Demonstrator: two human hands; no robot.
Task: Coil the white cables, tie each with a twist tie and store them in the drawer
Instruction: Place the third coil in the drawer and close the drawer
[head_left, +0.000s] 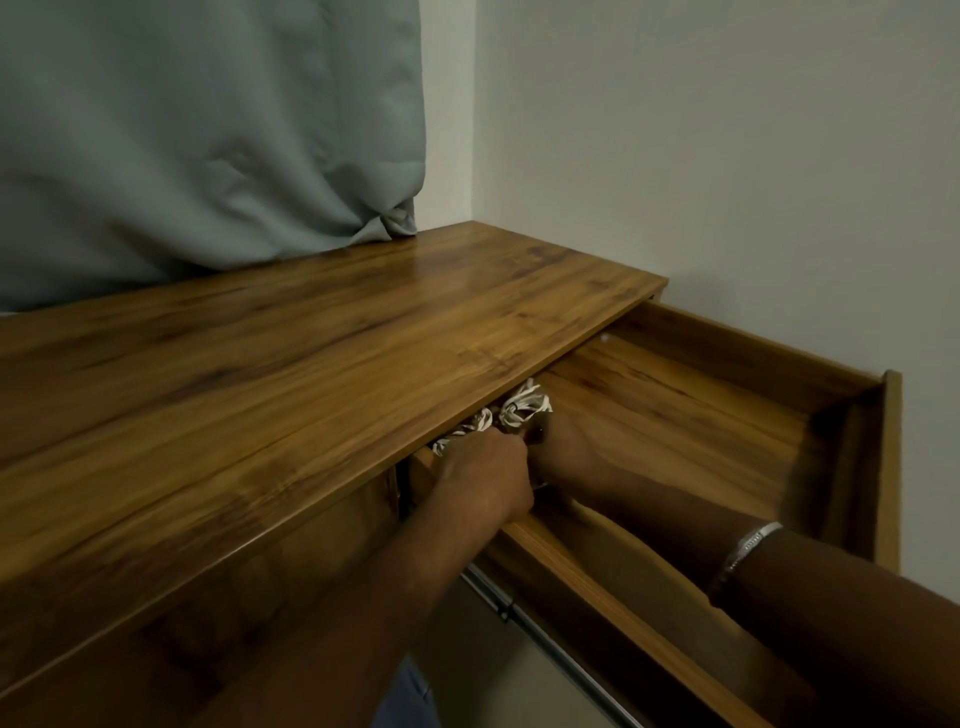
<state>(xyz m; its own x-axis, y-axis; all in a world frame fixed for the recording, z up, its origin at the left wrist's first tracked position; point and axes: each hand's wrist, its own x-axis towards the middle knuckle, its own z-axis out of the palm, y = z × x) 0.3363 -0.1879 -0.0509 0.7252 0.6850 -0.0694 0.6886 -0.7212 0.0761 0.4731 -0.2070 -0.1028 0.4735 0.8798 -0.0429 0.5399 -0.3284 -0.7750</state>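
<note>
The pulled-out brown wooden drawer (675, 415) fills the right half of the frame, its floor bare and open from the middle to its front panel at the far right. Its near side wall runs diagonally toward the lower right, with a metal slide rail (519, 613) below it. The overhanging edge of the glossy wood-grain cabinet top (260, 364) covers the drawer's inner end, leaving only a narrow gap there.

In that gap, just right of centre, lie the bundled white cables (522, 408), partly hidden under the top's edge. The left hand (488, 475) reaches over the drawer's side wall, its fingers curled closed on the cables. The right hand (566, 447) lies inside the drawer against the bundle; whether its fingers grip cannot be told. A silver bracelet (748, 548) circles the right forearm at lower right.

A grey-green curtain (208, 130) hangs at upper left, its hem resting on the cabinet top. A pale plain wall (727, 156) fills the upper right.
</note>
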